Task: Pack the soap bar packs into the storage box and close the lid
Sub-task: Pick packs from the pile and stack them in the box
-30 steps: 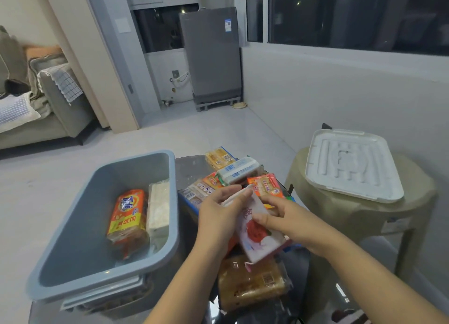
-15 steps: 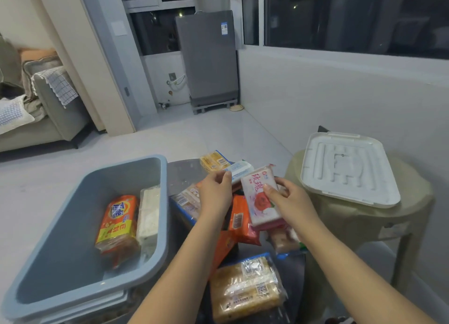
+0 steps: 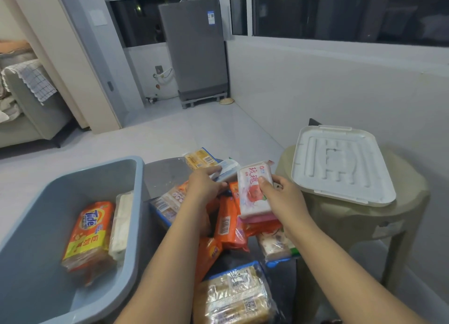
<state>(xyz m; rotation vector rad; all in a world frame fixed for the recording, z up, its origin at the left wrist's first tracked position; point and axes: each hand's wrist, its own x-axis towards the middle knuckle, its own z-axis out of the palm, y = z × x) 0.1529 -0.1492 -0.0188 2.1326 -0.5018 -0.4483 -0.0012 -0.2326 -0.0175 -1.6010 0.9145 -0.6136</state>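
Packing is at an early stage: two packs lie in the box [image 3: 136,202], many remain on the desk [image 3: 167,175], the lid [image 3: 340,163] sits apart on a stool [image 3: 401,226], the right hand [image 3: 283,197] grips a pink pack [image 3: 254,190], and the left hand [image 3: 202,185] closes on a white pack [image 3: 228,169].

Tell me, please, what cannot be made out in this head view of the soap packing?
- Storage box: its near end is cut off by the bottom frame edge.
- Left hand: fingers curl over a white-and-blue pack, so the grip is unclear.
- Packs under the rose pack: covered by both forearms.
- Lid: its underside is hidden.
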